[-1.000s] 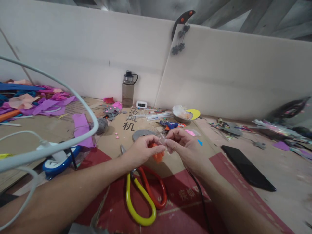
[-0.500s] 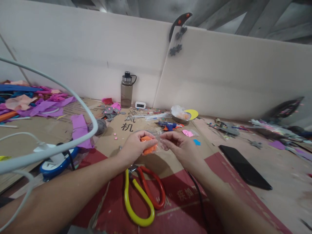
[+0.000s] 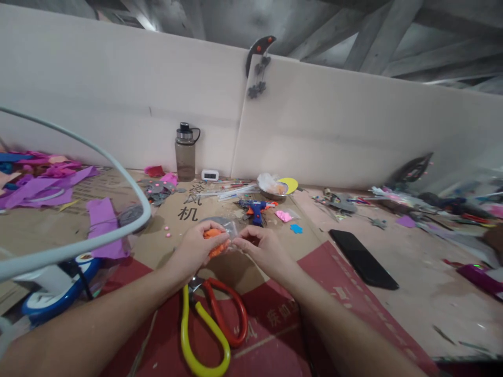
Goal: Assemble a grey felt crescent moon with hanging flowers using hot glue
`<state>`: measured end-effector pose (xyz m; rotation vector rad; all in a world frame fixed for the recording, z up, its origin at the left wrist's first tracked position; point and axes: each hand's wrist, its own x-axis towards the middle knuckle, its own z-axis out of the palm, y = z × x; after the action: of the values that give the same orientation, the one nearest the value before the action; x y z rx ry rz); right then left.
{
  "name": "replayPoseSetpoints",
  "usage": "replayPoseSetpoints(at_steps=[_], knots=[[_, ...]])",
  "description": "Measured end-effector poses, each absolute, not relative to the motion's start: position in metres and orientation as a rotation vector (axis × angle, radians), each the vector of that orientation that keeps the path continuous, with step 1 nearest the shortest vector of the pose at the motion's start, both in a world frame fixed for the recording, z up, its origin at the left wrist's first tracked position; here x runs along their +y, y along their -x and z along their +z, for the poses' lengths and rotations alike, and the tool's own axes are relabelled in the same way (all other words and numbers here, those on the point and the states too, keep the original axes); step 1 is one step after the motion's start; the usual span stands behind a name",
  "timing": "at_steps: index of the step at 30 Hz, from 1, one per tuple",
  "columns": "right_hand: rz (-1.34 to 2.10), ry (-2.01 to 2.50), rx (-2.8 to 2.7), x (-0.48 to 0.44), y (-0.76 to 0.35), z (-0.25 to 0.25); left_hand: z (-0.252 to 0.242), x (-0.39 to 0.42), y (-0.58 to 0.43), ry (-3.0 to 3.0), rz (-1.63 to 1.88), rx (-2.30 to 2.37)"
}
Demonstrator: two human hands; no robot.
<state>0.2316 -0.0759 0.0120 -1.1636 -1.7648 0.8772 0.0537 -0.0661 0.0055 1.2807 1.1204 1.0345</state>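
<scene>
My left hand [image 3: 199, 245] is closed around a small clear plastic bag of orange pieces [image 3: 217, 244], held above the cardboard. On the other side, my right hand [image 3: 262, 245] pinches the bag's clear edge [image 3: 232, 230] between thumb and fingers. What the orange pieces are is too blurred to tell. Just below both hands lie scissors [image 3: 206, 361] with one yellow and one red handle, their blades partly hidden under my left hand. Beyond my right hand rests a blue hot glue gun [image 3: 258, 209].
A phone [image 3: 363, 259] lies to the right. Farther back are a water bottle [image 3: 185, 157], a small digital clock [image 3: 210, 175] and a metal bowl [image 3: 271, 192]. Purple scraps [image 3: 105, 230], a power strip [image 3: 58, 293] and a looping white tube [image 3: 129, 220] occupy the left.
The view has swung to the right, so things appear farther left. Both hands stay together at the bag, with my right fingers still pinching its edge.
</scene>
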Motion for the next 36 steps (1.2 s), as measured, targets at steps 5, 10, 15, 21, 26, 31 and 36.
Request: replayPoseSetpoints(at_steps=[5,10,15,21,26,31,36], knots=[[0.644,1.258,-1.535,-0.049,-0.265,0.018,0.022,-0.054,-0.044,-1.125,1.240,1.116],[0.339,1.507,-1.333,-0.019,-0.334,0.021,0.031,-0.046,-0.038,-1.116,1.371,1.054],[0.211,1.938,-1.411,-0.008,-0.382,0.003,0.031,-0.047,-0.041,-1.099,1.381,1.007],[0.318,2.011,-1.524,0.001,-0.386,-0.023,0.035,-0.047,-0.043,-1.087,1.399,1.006],[0.422,2.132,-1.402,0.004,-0.396,-0.024,0.033,-0.046,-0.043,-1.118,1.372,1.016],[0.568,2.174,-1.259,0.005,-0.401,-0.019,0.031,-0.046,-0.042,-1.134,1.348,1.012],[0.629,2.154,-1.192,0.004,-0.398,-0.014,0.028,-0.045,-0.041,-1.123,1.330,1.008]])
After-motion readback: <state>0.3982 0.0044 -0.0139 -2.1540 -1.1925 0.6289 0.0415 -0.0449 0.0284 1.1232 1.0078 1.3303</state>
